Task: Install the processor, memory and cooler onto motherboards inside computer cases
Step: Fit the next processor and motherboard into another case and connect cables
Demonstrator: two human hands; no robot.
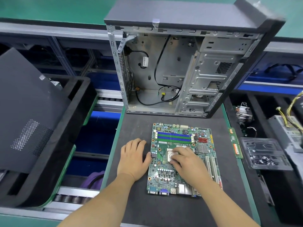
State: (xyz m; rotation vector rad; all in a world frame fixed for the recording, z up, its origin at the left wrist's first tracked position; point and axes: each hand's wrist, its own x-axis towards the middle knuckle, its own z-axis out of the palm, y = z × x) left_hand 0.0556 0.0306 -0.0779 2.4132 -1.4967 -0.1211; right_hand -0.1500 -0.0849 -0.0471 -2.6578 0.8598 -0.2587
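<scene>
One motherboard (182,158) lies flat on the dark mat of my desk (136,125), and I take it as my landmark. At its middle sits one processor (169,154), a pale square in the socket. My right hand (186,158) lies over that socket with fingers curled down onto the processor, fingertips pressing on it; whether they pinch its edges I cannot tell. My left hand (133,155) rests flat on the desk just beside the board's left edge, fingers relaxed and spread, thumb touching the board's rim, holding nothing.

On the board, beyond the processor, run four memory slots (173,136), two blue and two green, all bare. One small silver heatsink (203,148) stands to the right of the socket, and two long white expansion slots (211,167) run along the board's right side.

Beyond the board one open computer case (164,68) stands on the desk, black cables hanging loose inside. To the right of the board one memory stick (235,143) lies on the desk's green edge, and further right one clear plastic tray (264,153) holds small dark parts. One cooler (243,112) sits behind that tray. To the left of the board one dark case panel (27,115) leans in a black foam tray (77,102)
</scene>
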